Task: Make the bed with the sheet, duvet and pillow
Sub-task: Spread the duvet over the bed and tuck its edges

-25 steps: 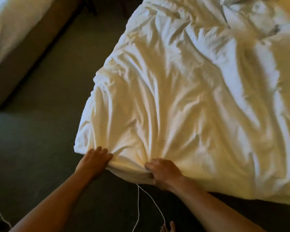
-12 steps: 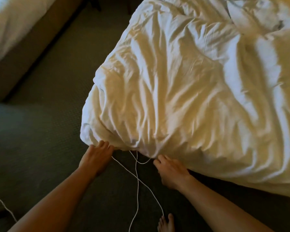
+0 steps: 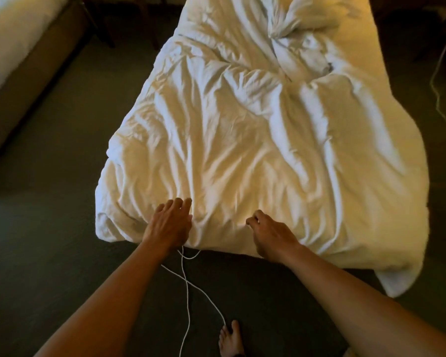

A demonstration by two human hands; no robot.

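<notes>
A crumpled white duvet (image 3: 255, 140) covers most of the bed and hangs over its foot end, where I stand. My left hand (image 3: 169, 222) lies on the duvet near its lower left corner with the fingers stretched forward. My right hand (image 3: 268, 235) is on the duvet's near edge, fingers curled down onto the cloth; whether it pinches any cloth does not show. At the head end a bunched white mass (image 3: 301, 24), pillow or folded duvet, lies on the flat sheet (image 3: 358, 52).
A second bed (image 3: 13, 63) stands at the left across a strip of dark carpet. A thin white cord (image 3: 188, 292) runs over the floor from under the duvet toward my bare foot (image 3: 229, 338). Another cord (image 3: 438, 99) lies at the right. Dark furniture legs (image 3: 108, 34) stand beyond.
Both hands let go of the duvet's lower edge, dropped below it, and now sit on top of the duvet. The view has pulled back, showing the whole bed.
</notes>
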